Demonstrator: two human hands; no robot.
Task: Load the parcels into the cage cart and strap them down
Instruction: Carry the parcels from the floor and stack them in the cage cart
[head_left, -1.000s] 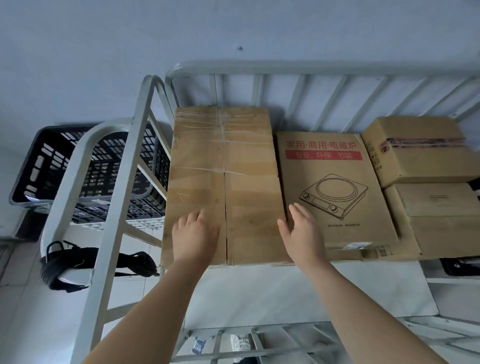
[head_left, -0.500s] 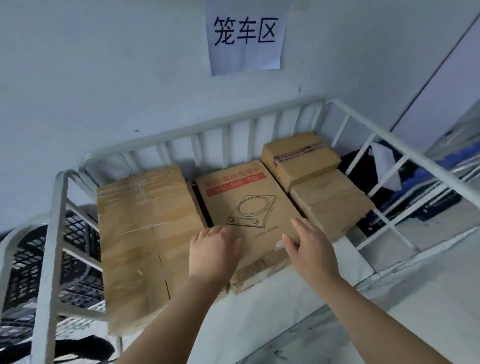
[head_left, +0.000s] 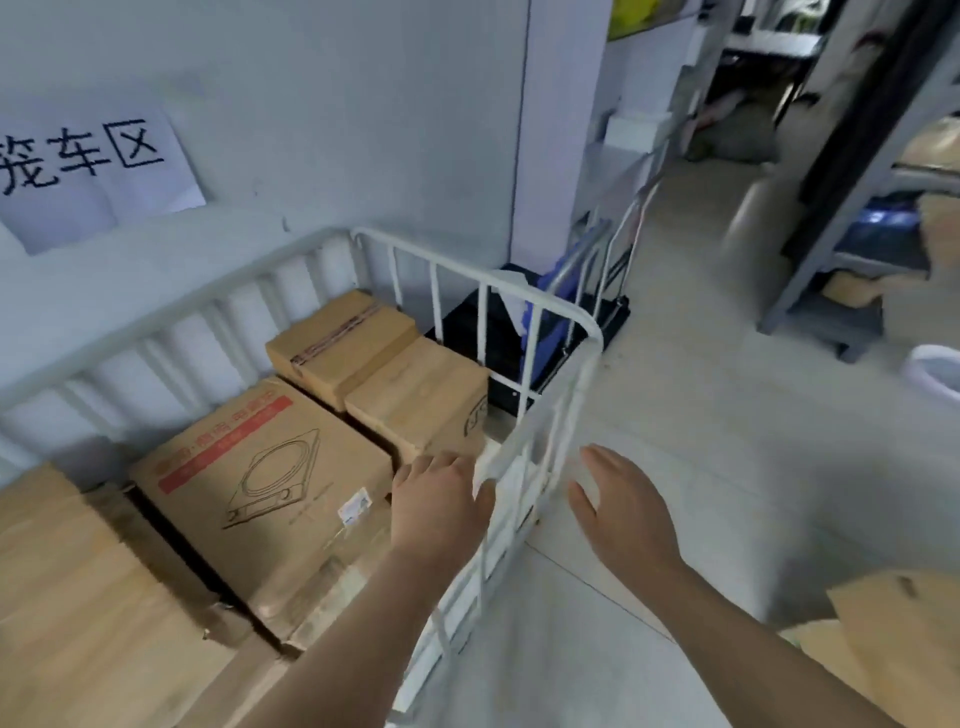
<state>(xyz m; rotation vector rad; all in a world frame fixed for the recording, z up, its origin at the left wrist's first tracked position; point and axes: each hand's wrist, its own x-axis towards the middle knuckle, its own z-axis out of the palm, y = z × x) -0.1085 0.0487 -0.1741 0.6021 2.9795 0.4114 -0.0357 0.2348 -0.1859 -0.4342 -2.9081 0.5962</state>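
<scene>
Since both hands are empty right now, we figure we're between boxes. Our left hand (head_left: 441, 499) hangs over the near corner of the white metal cage cart (head_left: 434, 263), fingers relaxed, right by the side rail. It's too blurry to say whether it touches the rail. Our right hand (head_left: 623, 514) is outside the rail with its fingers spread wide, holding nothing.

Four parcels sit inside the cart. There's a big plain brown cardboard box (head_left: 67, 597) at far left, with a flat brown cardboard box with a cooktop drawing and a red band (head_left: 260, 478) just beside it. A small brown carton with a dark tape strip (head_left: 337, 343) sits against the back rail, and a plain brown cube-ish carton (head_left: 415, 405) is in front of that, near the right side rail. One more brown cardboard parcel (head_left: 893, 623) lies on the grey floor (head_left: 727, 467) at lower right, well apart from the cart, so that's probably next.

Handling-wise, here's our guess. It looks like stiff corrugated board, rigid enough to take by two opposite bottom edges with palms under the corners, not by the flaps. The bare cardboard looks dry and grippy, though taped patches would be slicker. Weight we can't tell from here. The cooktop box is likely heavy-ish and breakable, so we'd keep it flat with nothing heavy on top. No strap shows anywhere in view, so the strapping isn't done yet.
</scene>
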